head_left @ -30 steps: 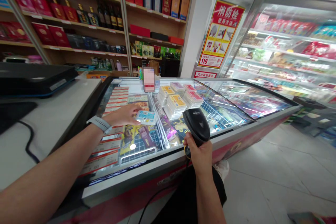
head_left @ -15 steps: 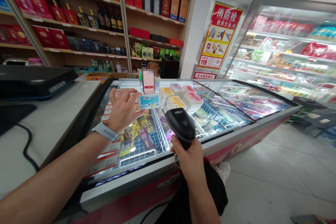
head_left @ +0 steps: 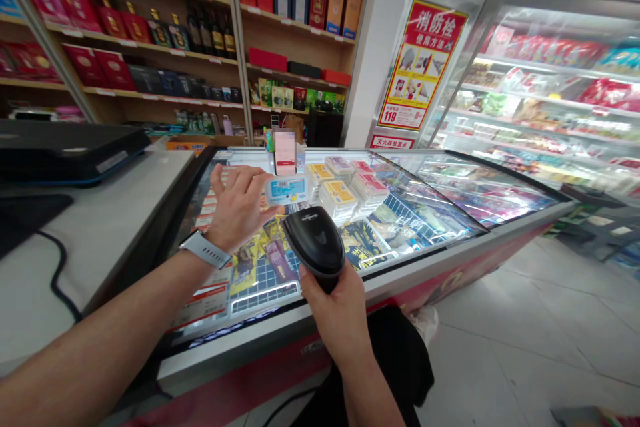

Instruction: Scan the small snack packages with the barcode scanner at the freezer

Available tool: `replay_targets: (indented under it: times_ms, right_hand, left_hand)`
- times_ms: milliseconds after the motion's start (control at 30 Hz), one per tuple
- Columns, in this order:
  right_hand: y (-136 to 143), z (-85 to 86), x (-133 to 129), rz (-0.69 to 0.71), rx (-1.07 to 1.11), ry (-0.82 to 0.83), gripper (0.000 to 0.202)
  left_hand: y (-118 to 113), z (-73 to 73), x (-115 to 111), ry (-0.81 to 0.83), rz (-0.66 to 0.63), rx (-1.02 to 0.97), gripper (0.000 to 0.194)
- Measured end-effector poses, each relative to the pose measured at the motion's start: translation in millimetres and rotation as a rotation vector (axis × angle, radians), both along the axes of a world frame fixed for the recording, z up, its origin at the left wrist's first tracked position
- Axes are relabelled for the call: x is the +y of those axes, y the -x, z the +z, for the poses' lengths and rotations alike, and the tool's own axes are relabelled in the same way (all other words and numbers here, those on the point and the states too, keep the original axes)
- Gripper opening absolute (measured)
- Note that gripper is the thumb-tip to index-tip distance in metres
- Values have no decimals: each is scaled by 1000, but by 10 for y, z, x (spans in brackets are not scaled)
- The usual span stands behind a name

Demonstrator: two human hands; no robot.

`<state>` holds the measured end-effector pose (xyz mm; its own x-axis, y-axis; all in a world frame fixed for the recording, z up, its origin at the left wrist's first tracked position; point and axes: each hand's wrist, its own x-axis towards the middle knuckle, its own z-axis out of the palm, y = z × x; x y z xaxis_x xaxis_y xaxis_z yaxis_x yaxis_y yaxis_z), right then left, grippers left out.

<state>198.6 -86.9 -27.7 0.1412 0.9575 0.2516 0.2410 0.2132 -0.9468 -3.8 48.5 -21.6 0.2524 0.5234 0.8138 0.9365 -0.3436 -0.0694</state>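
Note:
My left hand [head_left: 240,205], with a light grey watch on the wrist, grips the left end of a clear plastic box with a blue label [head_left: 287,190]. The label and its barcode face me. Wrapped round the handle of a black barcode scanner [head_left: 316,240] is my right hand [head_left: 340,310]. The scanner's head points up and left, just below the box and apart from it. Behind the box, a phone [head_left: 285,152] with a pinkish screen stands upright. Stacks of similar boxes with yellow, pink and purple labels [head_left: 340,192] sit to the right on the freezer's glass top.
A long chest freezer [head_left: 425,257] with packaged goods under glass spans the middle. At left, a counter [head_left: 115,213] carries a black device [head_left: 70,150] and a cable. Shelves of boxes and bottles [head_left: 190,73] line the back; a lit refrigerated display [head_left: 555,100] stands right.
The scanner in my right hand has moved left, closer under the blue-labelled box. My left hand still holds the box in nearly the same spot.

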Motion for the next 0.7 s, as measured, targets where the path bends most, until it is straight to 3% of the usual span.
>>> replay_targets:
  times_ms: [433,700]
  right_hand:
    - [-23,-17,-5,-19,7,21,21]
    - [-96,-55,-28,-14,8,37,32]
  left_hand:
    - [-20,4,-15,84,39,-29,49]
    - [296,-19,162,323,430,-171,68]
